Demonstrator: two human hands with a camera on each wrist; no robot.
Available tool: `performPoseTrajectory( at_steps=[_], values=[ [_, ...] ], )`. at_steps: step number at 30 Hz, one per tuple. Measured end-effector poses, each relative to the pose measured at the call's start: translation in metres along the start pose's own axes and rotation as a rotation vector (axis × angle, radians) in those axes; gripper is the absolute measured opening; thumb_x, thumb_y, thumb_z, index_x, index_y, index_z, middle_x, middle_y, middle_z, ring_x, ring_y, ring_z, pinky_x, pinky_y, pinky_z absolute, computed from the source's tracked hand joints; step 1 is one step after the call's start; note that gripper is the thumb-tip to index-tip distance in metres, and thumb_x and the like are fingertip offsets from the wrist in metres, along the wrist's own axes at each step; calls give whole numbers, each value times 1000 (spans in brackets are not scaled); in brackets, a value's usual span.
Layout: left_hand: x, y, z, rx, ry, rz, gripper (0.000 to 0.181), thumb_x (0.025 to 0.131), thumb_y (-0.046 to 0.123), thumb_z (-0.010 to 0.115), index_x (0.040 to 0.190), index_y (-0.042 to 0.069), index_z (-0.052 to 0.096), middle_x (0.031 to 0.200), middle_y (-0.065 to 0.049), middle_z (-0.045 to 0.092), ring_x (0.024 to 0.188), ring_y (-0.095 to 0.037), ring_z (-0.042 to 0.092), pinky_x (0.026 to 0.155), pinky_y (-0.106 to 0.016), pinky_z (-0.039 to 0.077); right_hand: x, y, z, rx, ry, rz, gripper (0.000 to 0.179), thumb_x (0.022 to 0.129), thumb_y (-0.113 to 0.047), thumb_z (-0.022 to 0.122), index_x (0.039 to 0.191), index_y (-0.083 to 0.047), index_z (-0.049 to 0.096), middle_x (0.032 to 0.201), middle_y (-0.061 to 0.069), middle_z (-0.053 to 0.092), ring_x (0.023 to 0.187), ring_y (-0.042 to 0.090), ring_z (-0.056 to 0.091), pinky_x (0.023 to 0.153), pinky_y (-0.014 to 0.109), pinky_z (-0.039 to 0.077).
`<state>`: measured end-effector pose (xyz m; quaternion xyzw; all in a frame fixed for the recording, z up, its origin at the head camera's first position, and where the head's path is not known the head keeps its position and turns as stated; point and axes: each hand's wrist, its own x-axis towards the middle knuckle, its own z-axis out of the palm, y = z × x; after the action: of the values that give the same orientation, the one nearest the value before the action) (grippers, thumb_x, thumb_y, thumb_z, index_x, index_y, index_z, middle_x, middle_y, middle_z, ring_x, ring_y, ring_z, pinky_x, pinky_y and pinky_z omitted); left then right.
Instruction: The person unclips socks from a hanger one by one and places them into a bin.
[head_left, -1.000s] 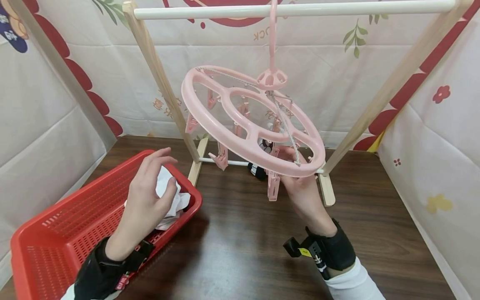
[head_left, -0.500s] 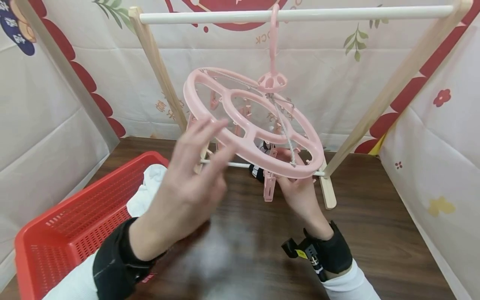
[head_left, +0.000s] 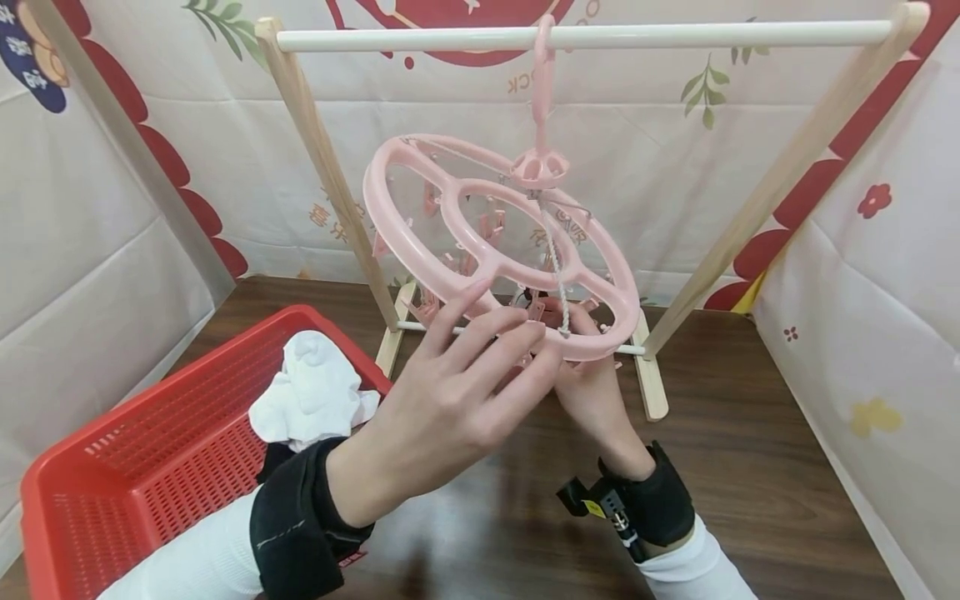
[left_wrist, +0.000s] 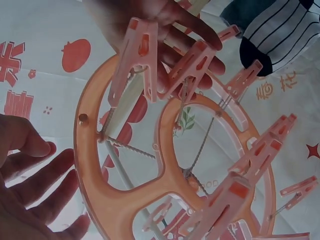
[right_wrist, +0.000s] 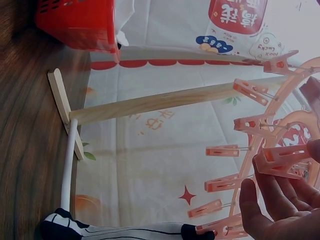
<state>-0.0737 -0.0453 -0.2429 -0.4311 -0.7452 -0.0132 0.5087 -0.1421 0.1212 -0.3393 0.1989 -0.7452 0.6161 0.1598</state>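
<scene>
A pink round clip hanger (head_left: 427,258) hangs tilted from the rack's white bar. My left hand (head_left: 457,400) lies at its near rim with fingers spread and fairly straight; in the left wrist view those fingers (left_wrist: 47,192) are beside the rim, holding nothing. Under the rim, my right hand (head_left: 592,392) is partly hidden by the hanger. The right wrist view shows its fingers (right_wrist: 275,200) around a pink clothespin (right_wrist: 282,159), with a fingertip at the clip's other end. A black-and-white striped sock (left_wrist: 285,35) hangs from a clip close by.
A red basket (head_left: 172,392) with white socks (head_left: 311,392) and something black stands at the left. The wooden rack's legs (head_left: 330,167) rise on both sides of the hanger. Several pink clips (right_wrist: 222,150) dangle around it. Printed cloth (head_left: 862,292) walls enclose the brown table.
My left hand has moved from above the basket rightward to the hanger's near rim. My right hand stays under the hanger, which has swung slightly.
</scene>
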Motion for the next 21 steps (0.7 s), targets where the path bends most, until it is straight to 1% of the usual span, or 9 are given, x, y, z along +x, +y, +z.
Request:
performPoseTrajectory(
  at_steps=[3, 6, 8, 12, 15, 16, 18, 21],
  values=[
    [-2, -1, 0, 12, 10, -15, 13, 91, 7, 52, 97, 8, 64, 93, -4, 69, 92, -22, 57, 95, -47, 41, 0, 1, 2, -4, 2, -41, 38, 86, 2, 57, 123, -3, 50, 119, 17, 57, 107, 16, 49, 90, 29, 40],
    [-5, -2, 0, 29, 0, -29, 14, 91, 7, 52, 99, 8, 64, 94, -5, 69, 92, -22, 57, 91, -47, 42, 0, 1, 3, 11, -3, -58, 39, 86, 3, 57, 123, -2, 49, 119, 19, 56, 107, 16, 52, 86, 22, 43],
    [-7, -4, 1, 29, -20, -47, 18, 91, 7, 51, 104, 8, 64, 99, -5, 69, 94, -22, 57, 91, -46, 42, -1, 2, 4, 29, -2, -53, 40, 86, 3, 56, 125, -1, 48, 121, 19, 55, 107, 15, 51, 86, 19, 43],
    [-12, -7, 5, 27, -48, -84, 24, 92, 9, 52, 114, 9, 62, 105, -6, 68, 96, -24, 56, 90, -47, 41, -4, 4, 5, 67, -6, -23, 45, 87, 1, 56, 130, -3, 46, 126, 19, 52, 114, 14, 49, 91, 18, 41],
    [-15, -11, 8, 40, -39, -102, 24, 91, 9, 53, 112, 9, 63, 101, -6, 68, 95, -25, 55, 90, -48, 41, -8, 6, 5, 77, -29, 9, 46, 89, -5, 56, 134, -9, 44, 132, 17, 50, 116, 13, 50, 92, 17, 42],
    [-16, -12, 9, 48, -37, -109, 24, 90, 8, 53, 111, 9, 64, 99, -6, 68, 94, -25, 55, 91, -48, 41, -10, 7, 5, 71, -41, 18, 46, 90, -7, 55, 134, -11, 44, 132, 16, 51, 115, 13, 52, 90, 17, 44],
    [-19, -15, 11, 62, -41, -124, 24, 89, 7, 52, 109, 8, 64, 97, -6, 67, 93, -25, 54, 91, -48, 40, -14, 9, 4, 60, -70, 24, 42, 91, -10, 55, 132, -12, 47, 127, 15, 56, 110, 14, 56, 86, 18, 47],
    [-22, -19, 15, 73, -66, -150, 26, 87, 7, 48, 108, 8, 63, 96, -7, 66, 93, -27, 53, 92, -49, 40, -21, 11, 2, 15, -120, 10, 31, 91, -13, 55, 122, -11, 55, 113, 14, 64, 101, 15, 60, 80, 20, 49]
  ],
)
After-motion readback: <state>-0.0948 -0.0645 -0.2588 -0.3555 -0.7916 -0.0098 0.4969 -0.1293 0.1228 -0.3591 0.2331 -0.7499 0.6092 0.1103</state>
